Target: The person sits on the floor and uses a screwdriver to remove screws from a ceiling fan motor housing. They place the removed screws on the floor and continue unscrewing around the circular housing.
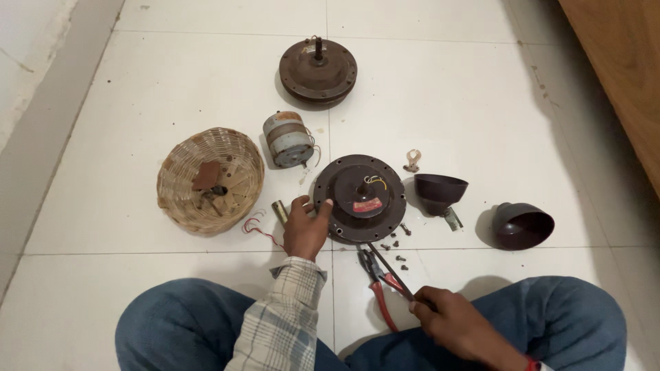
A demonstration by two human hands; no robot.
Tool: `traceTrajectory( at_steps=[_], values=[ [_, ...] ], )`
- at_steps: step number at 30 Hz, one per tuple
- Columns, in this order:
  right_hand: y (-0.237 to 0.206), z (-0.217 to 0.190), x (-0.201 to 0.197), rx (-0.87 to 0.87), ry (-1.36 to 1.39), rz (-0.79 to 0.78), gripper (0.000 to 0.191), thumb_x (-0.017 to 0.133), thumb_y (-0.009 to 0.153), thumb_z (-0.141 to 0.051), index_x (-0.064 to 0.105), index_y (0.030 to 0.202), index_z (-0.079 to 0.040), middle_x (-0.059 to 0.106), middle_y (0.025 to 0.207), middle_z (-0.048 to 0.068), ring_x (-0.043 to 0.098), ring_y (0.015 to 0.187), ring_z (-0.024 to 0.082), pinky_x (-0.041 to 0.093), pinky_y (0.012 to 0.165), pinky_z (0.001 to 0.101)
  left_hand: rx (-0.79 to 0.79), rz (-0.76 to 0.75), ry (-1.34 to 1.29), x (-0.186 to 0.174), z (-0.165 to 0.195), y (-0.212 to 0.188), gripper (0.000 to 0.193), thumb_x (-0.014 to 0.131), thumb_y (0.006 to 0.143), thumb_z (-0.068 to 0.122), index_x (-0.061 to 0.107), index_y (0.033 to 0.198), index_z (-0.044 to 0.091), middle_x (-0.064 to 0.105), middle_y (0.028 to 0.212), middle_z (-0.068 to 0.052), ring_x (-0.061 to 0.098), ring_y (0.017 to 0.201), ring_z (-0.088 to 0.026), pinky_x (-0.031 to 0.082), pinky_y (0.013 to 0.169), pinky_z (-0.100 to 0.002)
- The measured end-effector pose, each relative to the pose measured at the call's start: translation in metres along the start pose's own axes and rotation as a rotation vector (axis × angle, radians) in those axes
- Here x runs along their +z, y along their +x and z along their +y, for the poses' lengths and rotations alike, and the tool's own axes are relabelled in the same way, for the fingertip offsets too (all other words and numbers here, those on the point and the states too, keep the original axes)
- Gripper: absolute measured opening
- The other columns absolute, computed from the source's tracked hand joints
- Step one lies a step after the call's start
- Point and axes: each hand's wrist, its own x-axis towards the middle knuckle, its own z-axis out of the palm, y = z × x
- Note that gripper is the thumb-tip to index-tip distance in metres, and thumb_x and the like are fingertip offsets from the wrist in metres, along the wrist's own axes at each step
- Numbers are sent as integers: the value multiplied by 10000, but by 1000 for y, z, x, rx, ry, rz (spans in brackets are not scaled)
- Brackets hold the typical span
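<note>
I sit cross-legged on a white tiled floor. My left hand (306, 225) grips the left rim of a round dark brown fan motor housing (361, 198) with a red label and short wires at its hub. My right hand (447, 317) holds a thin screwdriver (389, 265) whose tip reaches the housing's lower edge. Red-handled pliers (378, 278) lie on the floor just under the screwdriver shaft. Several small screws (397, 244) are scattered below the housing.
A second round motor cover (317, 71) lies farther away. A grey cylindrical capacitor (287, 139) sits beside a woven basket (180, 172) of small parts. Two dark brown cups (438, 192), (522, 225) lie at the right. A wooden panel (622, 62) stands at the top right.
</note>
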Motion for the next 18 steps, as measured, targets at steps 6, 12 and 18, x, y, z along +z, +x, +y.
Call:
traceTrajectory(
  at_steps=[6,12,18],
  values=[
    [-4,-14,-20,-74,-144,-17,351,568,951,-339,755,984,-44,706,698,94,683,653,191,551,664,355,3,3,-32,1,2,-1,690,715,826,527,589,1384,140,710,1298,-67,697,1166,-282,504,1023,-400],
    [-9,-21,-12,-24,-217,3,325,612,953,-377,735,1066,-98,722,764,139,698,736,273,544,745,395,-13,-32,4,-2,7,-7,683,709,831,503,576,1372,108,773,1187,-113,722,1121,-272,531,1000,-394],
    [-1,-13,-14,-45,-297,3,317,586,926,-354,737,1083,-123,779,861,114,754,824,269,565,803,383,-46,-113,294,-1,8,-10,774,649,869,666,541,1360,77,709,1179,-182,665,1143,-381,504,988,-495]
  ],
)
